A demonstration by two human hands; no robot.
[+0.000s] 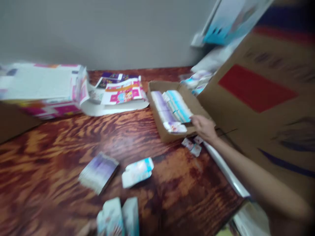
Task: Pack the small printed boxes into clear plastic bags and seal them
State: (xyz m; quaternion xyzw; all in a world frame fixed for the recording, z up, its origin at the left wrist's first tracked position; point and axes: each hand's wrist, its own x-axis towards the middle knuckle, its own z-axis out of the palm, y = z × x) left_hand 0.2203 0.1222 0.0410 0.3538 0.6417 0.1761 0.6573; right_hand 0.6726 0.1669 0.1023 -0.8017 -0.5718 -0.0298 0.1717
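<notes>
My right hand [204, 127] reaches across the wooden table [61, 144] to the near right corner of an open shallow cardboard tray [157, 113]. Rows of flat purple packs [162, 108] and blue packs [178, 105] fill the tray. The fingers rest at the blue row's end; motion blur hides whether they grip anything. At the bottom edge, small blue-and-white cartons [119, 218] stand upright, with a blurred bit of my left hand [86, 228] beside them. A stack of purple flat cartons [98, 172] and one loose blue carton [137, 172] lie mid-table.
A big brown cardboard box [265, 98] with a red patch fills the right side. A bundle of printed sheets [41, 88] sits far left, colourful flat sheets [123, 93] behind the tray. Small scraps [193, 146] lie by my wrist. A grey wall stands behind.
</notes>
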